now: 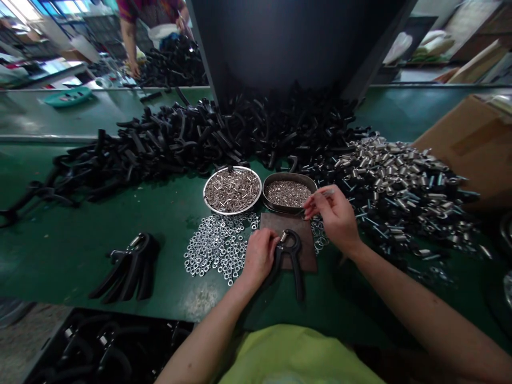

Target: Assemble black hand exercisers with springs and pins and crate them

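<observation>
My left hand (259, 257) is closed around a black hand-grip frame (291, 257) that lies on a brown mat (306, 242) on the green table. A small metal piece shows at the top of the frame beside my fingers. My right hand (335, 216) hovers at the rim of a dark oval dish (288, 193) full of tiny metal parts, its fingers pinched on something too small to make out. A round silver plate (232, 189) of short metal pins sits left of the dish. Loose washers (216, 250) lie spread in front of the plate.
A long heap of black handle parts (192, 141) runs across the back of the table. A pile of metal springs and rods (400, 181) lies at right, beside a cardboard box (476, 144). Assembled black grips (132, 266) lie at left. Another person (152, 26) stands at the far table.
</observation>
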Demonstrator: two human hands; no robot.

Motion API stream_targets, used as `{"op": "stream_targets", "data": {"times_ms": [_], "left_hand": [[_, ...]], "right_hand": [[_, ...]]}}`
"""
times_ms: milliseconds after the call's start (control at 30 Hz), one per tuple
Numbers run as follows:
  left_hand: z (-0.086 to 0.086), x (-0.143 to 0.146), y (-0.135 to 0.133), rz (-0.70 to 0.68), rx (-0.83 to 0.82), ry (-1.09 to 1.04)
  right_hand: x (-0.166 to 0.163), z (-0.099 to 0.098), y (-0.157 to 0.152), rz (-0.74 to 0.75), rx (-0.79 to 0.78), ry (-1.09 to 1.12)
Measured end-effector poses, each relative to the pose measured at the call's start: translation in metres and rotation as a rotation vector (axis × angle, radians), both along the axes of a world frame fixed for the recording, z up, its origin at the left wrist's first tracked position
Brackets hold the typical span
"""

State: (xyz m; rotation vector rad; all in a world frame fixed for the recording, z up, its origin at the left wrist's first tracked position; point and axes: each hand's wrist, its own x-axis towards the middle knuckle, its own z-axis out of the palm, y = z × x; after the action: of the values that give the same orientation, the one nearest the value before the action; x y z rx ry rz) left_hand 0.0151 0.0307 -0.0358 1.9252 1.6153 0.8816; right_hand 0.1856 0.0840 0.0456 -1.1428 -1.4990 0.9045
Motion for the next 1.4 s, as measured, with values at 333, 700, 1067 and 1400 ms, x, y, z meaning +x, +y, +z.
{"op": "stream_targets", "data": {"times_ms": [333,700,1067,1400], "left_hand": [[0.014,0.004,-0.008,-0.139,-0.097,-0.143],[0.011,0.005,-0.003,-0.115,-0.158,-0.169],[0.010,0.005,-0.003,-0.108,-0.158,-0.185],[0.012,0.003,-0.001,-0.141,-0.176,-0.183]], "right_hand": [[0.008,-0.002,0.028,-0.082,0.249,-0.545],[-0.022,-0.024,0.102,0.066,0.115,-1.328],[0.001,-0.037,0.100,0.150,-0.076,-1.242],[0.018,-0.026,0.069,0.108,-0.141,-0.661]]}}
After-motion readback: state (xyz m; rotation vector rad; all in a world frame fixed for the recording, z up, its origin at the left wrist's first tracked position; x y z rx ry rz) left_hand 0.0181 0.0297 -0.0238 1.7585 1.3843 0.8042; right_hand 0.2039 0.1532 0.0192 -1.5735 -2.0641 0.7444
